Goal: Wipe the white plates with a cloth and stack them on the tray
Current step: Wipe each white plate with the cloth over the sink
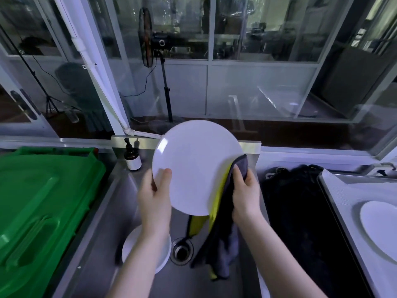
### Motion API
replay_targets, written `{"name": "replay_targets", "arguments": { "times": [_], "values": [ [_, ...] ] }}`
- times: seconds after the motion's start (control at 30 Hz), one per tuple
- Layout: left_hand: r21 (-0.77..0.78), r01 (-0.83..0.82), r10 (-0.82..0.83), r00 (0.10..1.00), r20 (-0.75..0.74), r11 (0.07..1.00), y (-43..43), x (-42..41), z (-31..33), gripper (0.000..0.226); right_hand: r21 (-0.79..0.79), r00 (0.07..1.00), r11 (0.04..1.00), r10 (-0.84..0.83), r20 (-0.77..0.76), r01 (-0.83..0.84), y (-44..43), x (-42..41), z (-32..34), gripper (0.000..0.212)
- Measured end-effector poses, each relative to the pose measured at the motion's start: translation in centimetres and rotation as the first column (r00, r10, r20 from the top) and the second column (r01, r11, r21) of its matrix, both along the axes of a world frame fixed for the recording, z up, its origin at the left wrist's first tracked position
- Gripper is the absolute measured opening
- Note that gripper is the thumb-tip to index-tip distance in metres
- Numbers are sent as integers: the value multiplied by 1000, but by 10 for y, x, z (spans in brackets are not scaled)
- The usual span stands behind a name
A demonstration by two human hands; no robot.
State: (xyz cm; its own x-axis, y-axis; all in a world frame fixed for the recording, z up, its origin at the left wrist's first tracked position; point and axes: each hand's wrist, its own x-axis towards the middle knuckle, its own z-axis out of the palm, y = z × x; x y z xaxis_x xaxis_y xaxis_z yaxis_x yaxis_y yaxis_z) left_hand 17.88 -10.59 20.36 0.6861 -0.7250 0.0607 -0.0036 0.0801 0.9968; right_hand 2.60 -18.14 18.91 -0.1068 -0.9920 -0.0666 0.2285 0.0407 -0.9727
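Observation:
A round white plate (193,164) is held up, tilted toward me, above the steel sink (103,211). My left hand (155,194) grips its lower left rim, thumb on the face. My right hand (245,190) presses a grey and yellow cloth (221,224) against the plate's right edge; the cloth hangs down into the sink. Another white plate (165,252) lies in the sink under my left forearm, partly hidden. On the far right a white plate (380,224) rests on a pale tray (343,190).
A green bin lid (43,201) fills the left side. A brown pump bottle (132,157) stands at the sink's back corner. The drain (182,250) is in the sink floor. A black surface (300,222) lies between sink and tray. Glass partitions stand behind.

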Motion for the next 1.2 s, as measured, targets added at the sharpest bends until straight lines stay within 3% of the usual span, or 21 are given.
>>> {"name": "replay_targets", "arguments": {
  "times": [0.1,0.17,0.27,0.33,0.47,0.53,0.6,0.67,0.77,0.8,0.87,0.93,1.0,1.07,1.13,1.2],
  "values": [
    [-28,-41,40,999,-34,999,-6,-9,-3,20,76,999,996,34,33,-36,12,0,-14,14],
    [16,-31,31,999,-35,999,-9,0,-3,27,16,995,995,99,-16,-98,14,-5,-11,13],
    [19,26,-28,996,86,999,-9,18,6,22,-147,969,977,117,-219,-152,2,-13,13,7],
    [7,118,-117,966,230,993,-5,36,20,32,-238,916,939,147,-374,-247,-9,-17,36,5],
    [126,328,-347,806,478,936,2,63,46,27,-282,636,751,230,-737,-598,-26,-17,83,14],
    [226,414,-465,680,568,882,-1,61,51,16,-230,472,615,263,-841,-754,-27,-7,94,15],
    [223,467,-502,643,578,856,-2,54,47,13,-193,393,550,272,-878,-813,-26,2,90,16],
    [154,472,-480,719,503,868,0,50,39,12,-224,463,599,281,-841,-769,-27,-2,80,19],
    [68,343,-344,867,361,937,5,47,24,14,-238,659,745,337,-672,-623,-24,-22,55,12],
    [37,284,-282,910,304,958,6,45,19,15,-221,740,799,361,-568,-559,-18,-27,43,6],
    [-14,165,-161,975,150,986,7,37,12,15,-142,873,887,385,-300,-440,-1,-30,19,15],
    [10,96,-96,995,-1,995,5,30,4,13,-40,922,926,368,-120,-375,12,-27,2,19],
    [72,137,-138,990,6,988,5,29,-1,16,-5,925,935,351,-145,-355,11,-29,2,20],
    [107,210,-221,969,112,972,4,35,3,17,-54,893,919,363,-266,-390,0,-33,14,19],
    [109,295,-312,925,216,949,1,45,13,19,-148,828,872,371,-420,-466,-12,-35,31,15],
    [173,395,-431,830,355,902,-5,53,24,17,-181,704,794,376,-603,-580,-22,-31,50,6]
  ]
}}
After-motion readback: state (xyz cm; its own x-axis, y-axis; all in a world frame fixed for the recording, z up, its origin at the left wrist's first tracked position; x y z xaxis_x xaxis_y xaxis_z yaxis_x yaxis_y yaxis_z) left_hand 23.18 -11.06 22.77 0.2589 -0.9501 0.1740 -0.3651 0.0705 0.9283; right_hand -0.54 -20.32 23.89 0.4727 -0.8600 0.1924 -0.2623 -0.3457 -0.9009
